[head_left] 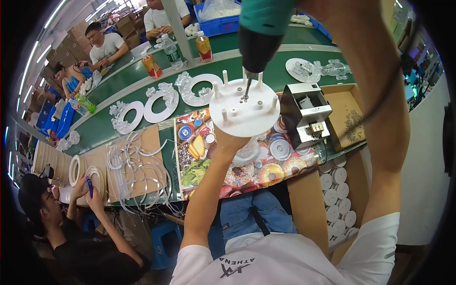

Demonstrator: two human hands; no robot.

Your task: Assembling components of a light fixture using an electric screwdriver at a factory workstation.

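My left hand (233, 141) is under a white round plastic plate (247, 118) and holds it up above the bench. Its fingers are mostly hidden by the plate. Several upright posts stand round the plate's rim, with small metal screws between them. From above, a teal power screwdriver (261, 47) with a black nose points down, its bit touching or nearly touching the plate's middle by small screws (244, 98). My right hand (330, 7), partly cut off by the top edge, is closed on the screwdriver; its fingers are hard to make out.
Right of the plate stands a black and silver metal box (308, 116), beside a cardboard tray (344, 95) of small dark screws. White discs (339, 190) fill a carton below. White rings (161, 111) with clear parts line the green bench; white cables (137, 166) lie left. Co-workers sit nearby.
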